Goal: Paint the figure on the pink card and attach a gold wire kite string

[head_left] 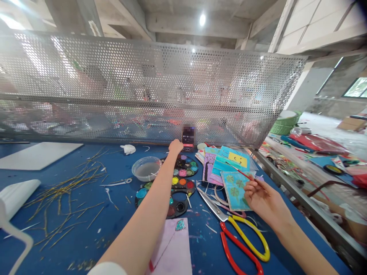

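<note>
right hand [265, 200] at about 4 o'clock of view, closed on a thin red paintbrush [242, 174], held in the fingertips partway along the handle, brush tip pointing to about 10 o'clock over a teal card with a yellow label [220, 168]. contact with card: too small to tell. painted card with green leaf shapes [235, 190] just under the brush and fingers. left hand [176, 146] at 12 o'clock, far end of the blue counter [109, 244], just beside a phone with a blurred screen [188, 138]. open or closed hard to tell from the back of the hand, contact with phone also unclear. paintbrush likely very light and stiff, easy to roll; best grip along the handle, well away from the bristles. cards likely light and bendy, best taken by the edges. phone likely smooth, best taken by its sides. nearby: round paint palette [186, 167], second paint palette [164, 194], bowl of cloudy water [146, 168], red and yellow scissors [243, 240] at 5 o'clock, loose straw strands [65, 198] at 8 o'clock.
</note>
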Motion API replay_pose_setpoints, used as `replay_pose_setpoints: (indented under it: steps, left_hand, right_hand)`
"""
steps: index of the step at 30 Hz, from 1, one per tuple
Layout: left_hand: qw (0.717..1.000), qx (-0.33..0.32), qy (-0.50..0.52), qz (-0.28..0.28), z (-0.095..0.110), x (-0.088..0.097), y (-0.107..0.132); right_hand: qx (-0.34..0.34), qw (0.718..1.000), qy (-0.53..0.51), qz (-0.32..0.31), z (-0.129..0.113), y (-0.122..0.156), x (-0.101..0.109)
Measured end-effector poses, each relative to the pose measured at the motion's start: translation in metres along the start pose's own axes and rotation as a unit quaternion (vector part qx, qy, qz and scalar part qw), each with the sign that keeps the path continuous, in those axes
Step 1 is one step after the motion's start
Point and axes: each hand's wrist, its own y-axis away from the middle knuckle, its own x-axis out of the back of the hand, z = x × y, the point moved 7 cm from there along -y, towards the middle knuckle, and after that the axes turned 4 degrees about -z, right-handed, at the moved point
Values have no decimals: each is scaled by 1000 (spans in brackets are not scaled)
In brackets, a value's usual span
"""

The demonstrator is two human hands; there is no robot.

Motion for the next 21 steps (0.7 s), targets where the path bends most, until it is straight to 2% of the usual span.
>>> replay_pose_setpoints:
  steps: [10,16,21]
  left_hand:
    - [1000,-12,15,-18,3,-3,7]
    - [995,-70,44,-48,18,-2,29]
    - [991,-129,42,11,19,18,60]
  right_hand:
    - [-1,1000,4,-17,-2,-1,-3]
    - [11,999,6,-36,-8,0,-5]
    - [9,998,12,-59,-10,0,-6]
